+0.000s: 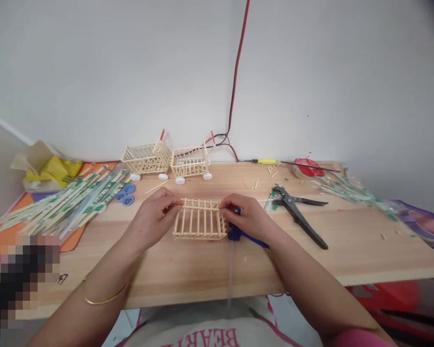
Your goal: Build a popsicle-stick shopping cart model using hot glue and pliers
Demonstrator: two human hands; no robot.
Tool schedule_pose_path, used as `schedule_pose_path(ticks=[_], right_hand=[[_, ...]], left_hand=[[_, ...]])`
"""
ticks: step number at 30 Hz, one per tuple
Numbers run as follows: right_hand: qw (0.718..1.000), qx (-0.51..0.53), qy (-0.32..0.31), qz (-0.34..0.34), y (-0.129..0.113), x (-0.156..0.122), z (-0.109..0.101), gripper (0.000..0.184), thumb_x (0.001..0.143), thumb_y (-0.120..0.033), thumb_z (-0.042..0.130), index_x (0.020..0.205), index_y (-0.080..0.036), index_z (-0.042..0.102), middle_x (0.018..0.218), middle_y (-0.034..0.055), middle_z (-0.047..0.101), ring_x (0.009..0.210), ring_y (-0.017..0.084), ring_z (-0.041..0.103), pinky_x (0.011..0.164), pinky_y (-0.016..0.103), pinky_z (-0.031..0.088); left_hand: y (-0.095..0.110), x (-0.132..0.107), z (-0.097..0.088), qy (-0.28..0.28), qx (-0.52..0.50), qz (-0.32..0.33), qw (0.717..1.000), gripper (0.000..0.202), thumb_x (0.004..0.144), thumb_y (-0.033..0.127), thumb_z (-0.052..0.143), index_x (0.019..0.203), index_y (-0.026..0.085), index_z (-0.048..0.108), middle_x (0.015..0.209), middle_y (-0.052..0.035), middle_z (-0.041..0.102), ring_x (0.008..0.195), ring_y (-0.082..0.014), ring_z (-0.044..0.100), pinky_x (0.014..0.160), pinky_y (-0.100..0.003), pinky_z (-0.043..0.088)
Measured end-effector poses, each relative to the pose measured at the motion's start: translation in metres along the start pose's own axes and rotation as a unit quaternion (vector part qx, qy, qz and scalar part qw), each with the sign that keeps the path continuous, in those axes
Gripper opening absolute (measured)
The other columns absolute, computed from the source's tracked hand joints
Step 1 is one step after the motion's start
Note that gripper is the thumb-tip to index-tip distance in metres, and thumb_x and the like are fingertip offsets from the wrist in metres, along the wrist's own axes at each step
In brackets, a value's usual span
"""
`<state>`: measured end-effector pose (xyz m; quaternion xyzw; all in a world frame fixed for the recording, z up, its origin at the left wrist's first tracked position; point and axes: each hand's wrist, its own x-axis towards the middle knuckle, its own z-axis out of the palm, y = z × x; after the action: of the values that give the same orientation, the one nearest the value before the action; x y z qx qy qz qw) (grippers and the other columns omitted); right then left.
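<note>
A small slatted frame built of thin wooden sticks [200, 222] stands on the table in front of me. My left hand [154, 217] pinches its upper left corner between thumb and fingers. At the upper right corner, my right hand [246, 216] is closed in the same kind of pinch. Partly hidden under my right hand lies a blue glue gun [235, 232], with a pale glue stick reaching toward the table's front edge. Behind the frame are two finished-looking miniature shopping carts, a left one [144, 158] and a right one [191, 163], with white wheels and red handles.
Wrapped chopsticks [75, 202] and several blue wheels [126, 195] lie to the left. Black cutting pliers [299, 214] rest at the right, near a red-lined bowl [308, 167], a yellow-handled tool [265, 161] and torn wrappers [361, 190]. A cable [237, 82] runs down the wall.
</note>
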<state>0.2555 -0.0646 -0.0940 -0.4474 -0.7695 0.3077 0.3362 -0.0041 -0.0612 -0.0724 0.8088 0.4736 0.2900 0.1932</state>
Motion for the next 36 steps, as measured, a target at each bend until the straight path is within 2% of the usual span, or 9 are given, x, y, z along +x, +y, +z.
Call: schedule_pose_path(ticks=[6,36], right_hand=[[1.000,-0.005,-0.001,0.017,0.0003,-0.0001,-0.0008,0.012,0.078,-0.012,0.054,0.080,-0.017,0.064,0.075,0.0000,0.065,0.069,0.011,0.056,0.065,0.022,0.043],[1.000,-0.013,-0.002,-0.013,0.0037,-0.0008,0.0016,0.014,0.078,-0.011,0.053,0.083,-0.018,0.064,0.081,0.0021,0.066,0.075,0.013,0.059,0.070,0.025,0.045]], left_hand=[[-0.0020,-0.0007,0.0017,0.000,-0.009,-0.013,1.000,0.018,0.086,0.027,0.052,0.090,0.018,0.067,0.083,-0.0035,0.057,0.072,-0.0133,0.055,0.064,-0.026,0.044],[0.0018,0.0016,-0.0017,-0.009,-0.004,-0.015,1.000,0.019,0.086,0.028,0.051,0.079,0.018,0.065,0.079,-0.0027,0.060,0.071,-0.0141,0.055,0.061,-0.025,0.042]])
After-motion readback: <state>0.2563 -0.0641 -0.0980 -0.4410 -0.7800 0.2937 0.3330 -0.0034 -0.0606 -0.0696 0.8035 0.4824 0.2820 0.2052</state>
